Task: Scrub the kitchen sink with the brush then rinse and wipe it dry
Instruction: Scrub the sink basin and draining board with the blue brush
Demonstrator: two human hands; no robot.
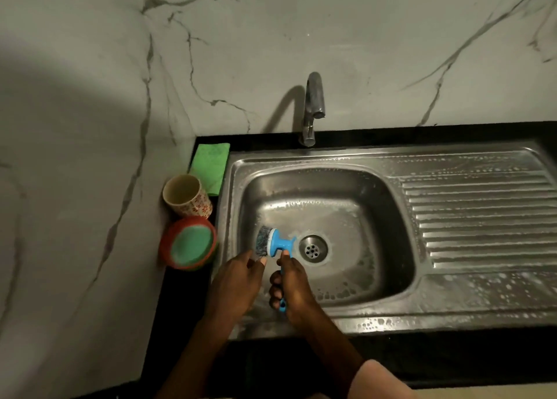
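Observation:
A steel sink [391, 193] with a soapy basin and a drain [313, 248] fills the middle of the view. My right hand [294, 287] grips the blue handle of a scrubbing brush [278, 243], whose steel-wool head lies against the basin's left wall. My left hand [235, 281] is beside it, fingers extended, with fingertips touching the lower edge of the scrubber head. A folded green cloth [209, 166] lies on the black counter at the sink's back left corner. The tap [313, 109] stands behind the basin with no water running.
A patterned cup [187, 195] and an orange tub of green soap [188, 243] stand on the counter left of the sink. The ribbed drainboard [482, 212] on the right carries soap suds. Marble wall panels rise behind and to the left.

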